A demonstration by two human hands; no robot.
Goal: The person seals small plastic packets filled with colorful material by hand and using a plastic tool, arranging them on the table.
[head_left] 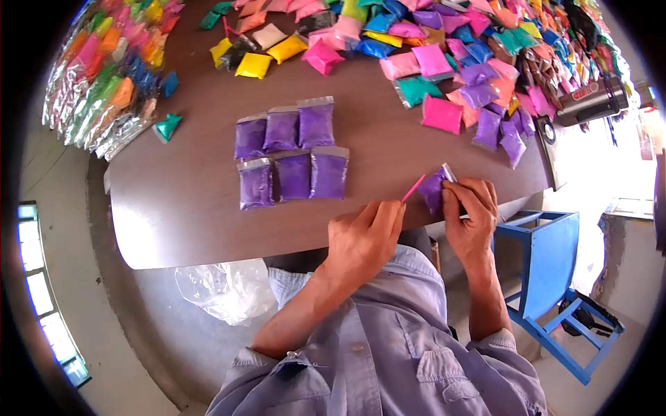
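Note:
Near the table's front edge, my left hand [365,236] is closed round a thin pink stick [414,187], whose tip points up toward a small purple packet [431,191]. My right hand [472,211] pinches that packet at its upper right, by the clear top strip. Stick and packet are close together; I cannot tell whether they touch. Left of my hands, several purple packets with clear tops lie in two rows, among them an upper one [316,123] and a lower one [329,175].
Colourful packets [431,61] are heaped across the back of the brown table [187,201]. Wrapped bundles [104,76] lie back left, with a teal packet [167,127] beside them. A metal flask [591,102] is at the right. A blue chair [549,256] and a plastic bag [227,290] are below.

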